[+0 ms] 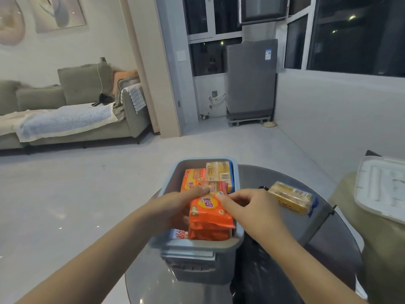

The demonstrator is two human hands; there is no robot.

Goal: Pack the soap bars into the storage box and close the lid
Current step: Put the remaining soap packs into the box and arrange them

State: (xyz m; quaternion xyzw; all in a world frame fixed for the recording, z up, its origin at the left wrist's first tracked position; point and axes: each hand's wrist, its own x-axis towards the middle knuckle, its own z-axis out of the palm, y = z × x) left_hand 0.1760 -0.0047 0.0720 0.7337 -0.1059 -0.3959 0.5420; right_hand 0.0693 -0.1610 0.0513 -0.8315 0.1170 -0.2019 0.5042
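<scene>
Both hands grip an orange soap pack (210, 216) standing upright at the near end of the open grey-blue storage box (197, 244): left hand (175, 207) fingers along its left side, right hand (252, 207) pinching its top right corner. A yellow soap pack (291, 199) lies on the glass table (328, 238), right of the box.

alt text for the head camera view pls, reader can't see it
Both hands, the left hand and right hand, hold an orange soap pack over an open grey storage box already holding other soap packs, on a round glass table. A yellow soap pack lies on the table to the right, and a white lid rests further right.
</scene>
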